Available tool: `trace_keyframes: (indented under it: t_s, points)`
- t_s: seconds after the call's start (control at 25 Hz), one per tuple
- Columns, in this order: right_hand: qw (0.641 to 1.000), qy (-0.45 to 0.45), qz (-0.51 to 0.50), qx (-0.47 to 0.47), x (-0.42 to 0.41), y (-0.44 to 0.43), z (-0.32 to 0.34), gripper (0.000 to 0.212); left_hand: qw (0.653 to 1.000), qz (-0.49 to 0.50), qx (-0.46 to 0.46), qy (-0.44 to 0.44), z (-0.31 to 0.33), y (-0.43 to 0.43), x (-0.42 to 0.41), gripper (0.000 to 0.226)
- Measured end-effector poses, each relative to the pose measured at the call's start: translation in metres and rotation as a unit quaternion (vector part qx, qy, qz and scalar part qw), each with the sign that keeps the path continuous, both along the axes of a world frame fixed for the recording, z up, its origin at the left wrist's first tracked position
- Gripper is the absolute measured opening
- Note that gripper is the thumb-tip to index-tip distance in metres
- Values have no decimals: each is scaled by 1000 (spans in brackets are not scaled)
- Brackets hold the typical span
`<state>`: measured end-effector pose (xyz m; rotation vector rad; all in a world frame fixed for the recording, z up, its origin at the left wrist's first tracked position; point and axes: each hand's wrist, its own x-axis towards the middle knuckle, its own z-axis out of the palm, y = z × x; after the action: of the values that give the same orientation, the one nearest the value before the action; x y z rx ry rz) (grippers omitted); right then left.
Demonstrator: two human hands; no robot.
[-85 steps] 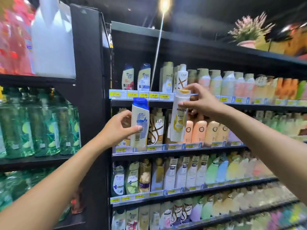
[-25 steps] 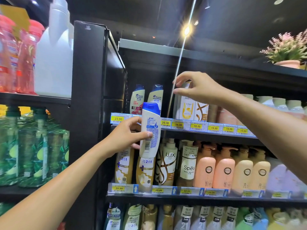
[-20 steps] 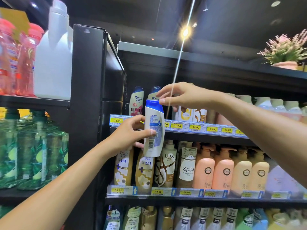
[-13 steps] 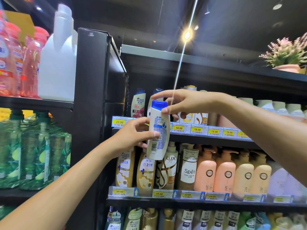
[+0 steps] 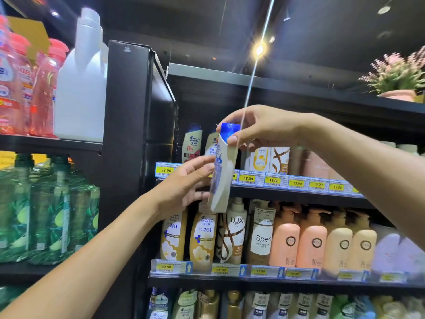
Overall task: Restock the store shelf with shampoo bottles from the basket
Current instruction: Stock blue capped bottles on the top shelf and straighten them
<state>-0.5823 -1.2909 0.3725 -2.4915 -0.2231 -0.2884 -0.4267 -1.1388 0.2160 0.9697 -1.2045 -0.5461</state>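
Right grip (image 5: 257,131) now pinches the shampoo bottle (image 5: 222,180) at its blue cap (image 5: 230,128); left grip (image 5: 186,183) has gone slack, fingers just touching. Steady it, then slot it beside the matching bottles (image 5: 192,145).

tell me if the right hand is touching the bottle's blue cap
Touching. Head view shows the right hand pinching the blue cap of the shampoo bottle between thumb and fingers.
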Motion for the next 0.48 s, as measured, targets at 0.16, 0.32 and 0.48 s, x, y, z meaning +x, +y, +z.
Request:
trace_keyframes:
  t_s: [0.16, 0.32, 0.48]
  points:
    - [976, -146, -157, -35, 10, 7, 2, 48, 969, 207, -44, -127, -1, -4, -16, 46]
    - [954, -207, -214, -26, 24, 6, 5, 58, 948, 272, -57, -158, 1, -11, -15, 32]
    - [958, -202, -200, -37, 23, 5, 7, 53, 950, 268, -56, -152, 7, -11, -9, 31]
